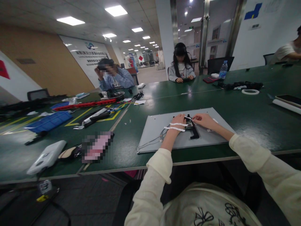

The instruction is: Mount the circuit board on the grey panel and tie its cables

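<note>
A flat silver-grey panel (155,125) lies on the green table in front of me. Near its middle is a black bracket-like part (194,133), beside what looks like a small circuit board (189,124). My left hand (178,121) rests at the left side of these parts, fingers curled and close together; what lies under them is hidden. White strips (176,129) cross the back of this hand. From the right, my right hand (204,121) reaches in with its fingertips pinched, apparently on the end of a thin white strip (188,118). Grey cables (152,140) run across the panel's left part.
Left of the panel lie a blurred pink item (98,147), a white device (47,157) and a blue bin (49,121). A red power strip (89,104) is farther back. A water bottle (223,70) and a white ring (250,92) are at right. Several people sit around.
</note>
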Action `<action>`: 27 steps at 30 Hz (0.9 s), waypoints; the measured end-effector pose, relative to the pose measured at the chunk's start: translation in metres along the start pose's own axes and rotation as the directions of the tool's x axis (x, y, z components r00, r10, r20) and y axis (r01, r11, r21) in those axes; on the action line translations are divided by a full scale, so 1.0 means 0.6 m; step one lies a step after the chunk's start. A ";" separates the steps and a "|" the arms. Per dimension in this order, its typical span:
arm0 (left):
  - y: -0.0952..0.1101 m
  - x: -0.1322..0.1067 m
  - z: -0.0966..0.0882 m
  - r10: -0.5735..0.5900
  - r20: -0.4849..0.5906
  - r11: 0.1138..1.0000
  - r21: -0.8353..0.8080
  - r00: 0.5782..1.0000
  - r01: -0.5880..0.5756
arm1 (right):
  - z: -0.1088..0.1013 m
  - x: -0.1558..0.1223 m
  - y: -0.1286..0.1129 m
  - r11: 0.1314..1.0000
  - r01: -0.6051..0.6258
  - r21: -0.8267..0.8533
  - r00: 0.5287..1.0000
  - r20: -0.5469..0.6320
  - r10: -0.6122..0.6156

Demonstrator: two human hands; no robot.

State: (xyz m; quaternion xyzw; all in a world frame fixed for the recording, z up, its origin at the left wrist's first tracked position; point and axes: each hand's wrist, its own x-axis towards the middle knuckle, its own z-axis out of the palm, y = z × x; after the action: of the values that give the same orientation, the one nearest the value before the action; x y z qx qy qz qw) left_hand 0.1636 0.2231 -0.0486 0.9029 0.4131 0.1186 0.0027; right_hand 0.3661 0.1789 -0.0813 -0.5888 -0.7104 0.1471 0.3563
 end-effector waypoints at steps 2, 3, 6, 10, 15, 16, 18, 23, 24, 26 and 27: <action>0.000 -0.002 0.000 0.001 -0.010 1.000 -0.001 1.000 -0.001 | -0.001 -0.001 -0.004 1.000 -0.003 -0.012 1.000 0.011 0.003; 0.000 -0.002 0.001 0.002 -0.012 1.000 -0.002 1.000 -0.002 | -0.002 -0.002 -0.006 1.000 -0.003 -0.013 1.000 0.012 0.003; -0.002 -0.002 0.002 0.007 -0.015 1.000 -0.007 1.000 -0.007 | -0.003 -0.003 -0.009 1.000 -0.008 -0.009 1.000 0.005 0.008; -0.005 0.003 0.007 0.002 -0.004 1.000 0.005 1.000 -0.002 | -0.001 0.000 -0.002 1.000 0.020 -0.023 1.000 0.006 -0.020; -0.005 0.004 0.005 0.049 0.003 0.999 0.018 0.999 -0.049 | 0.000 0.003 0.007 0.995 0.074 -0.060 0.996 0.053 -0.071; -0.004 0.003 0.004 0.057 0.011 0.998 0.022 0.998 -0.057 | 0.000 0.003 0.008 0.996 0.072 -0.054 0.996 0.058 -0.069; -0.003 0.002 0.001 0.061 0.024 0.998 0.032 0.998 -0.062 | -0.001 0.003 0.007 0.997 0.063 -0.035 0.996 0.063 -0.061; -0.001 0.002 -0.001 0.044 0.033 0.998 0.046 0.998 -0.045 | -0.002 0.001 0.003 0.999 0.043 -0.005 0.996 0.073 -0.043; -0.001 0.003 0.000 0.042 0.036 0.998 0.047 0.998 -0.044 | -0.003 0.001 0.002 0.999 0.038 -0.005 0.996 0.075 -0.038; -0.001 0.004 0.000 0.052 0.039 0.997 0.049 0.998 -0.054 | -0.005 -0.001 -0.002 1.000 0.025 -0.002 0.997 0.078 -0.025; -0.001 0.004 0.001 0.060 0.038 0.997 0.051 0.997 -0.062 | -0.006 -0.002 -0.005 1.000 0.021 0.002 0.997 0.079 -0.021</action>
State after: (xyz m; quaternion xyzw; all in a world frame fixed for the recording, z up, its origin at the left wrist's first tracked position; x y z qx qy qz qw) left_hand 0.1647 0.2253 -0.0486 0.9169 0.3881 0.0915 -0.0170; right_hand 0.3666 0.1765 -0.0773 -0.5750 -0.7300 0.1670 0.3295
